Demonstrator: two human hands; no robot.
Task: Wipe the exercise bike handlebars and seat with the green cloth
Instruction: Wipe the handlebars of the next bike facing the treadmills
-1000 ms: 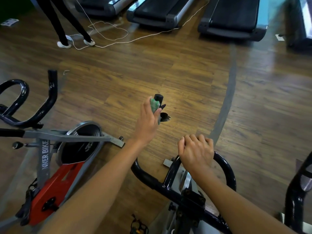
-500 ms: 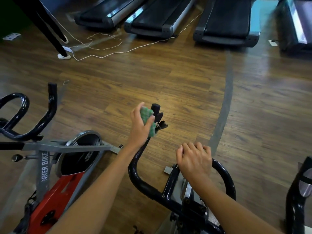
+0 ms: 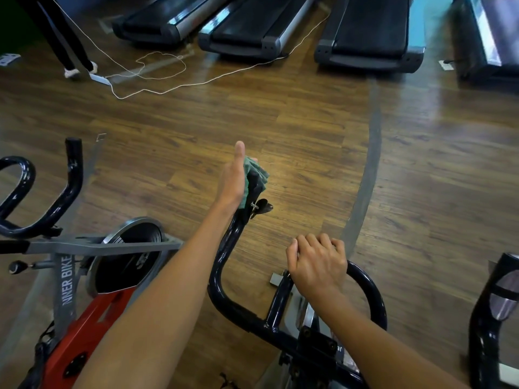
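Left hand [image 3: 234, 178] is flat, thumb straight up, pressing the green cloth [image 3: 254, 175] against the upright left tip of the handlebars [image 3: 224, 279]. Right hand [image 3: 317, 266] is curled tight around the handlebars' centre loop, just right of that tip.

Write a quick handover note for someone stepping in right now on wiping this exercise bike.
Left hand: presses the green cloth against the top of the left handlebar horn, thumb straight up.
Right hand: grip curled round the right handlebar loop, steadying the bike.
Done: cannot tell how much is already wiped; the cloth is at the left horn's tip.
Left: rest of the handlebars, right loop included, then the seat, which is out of view.
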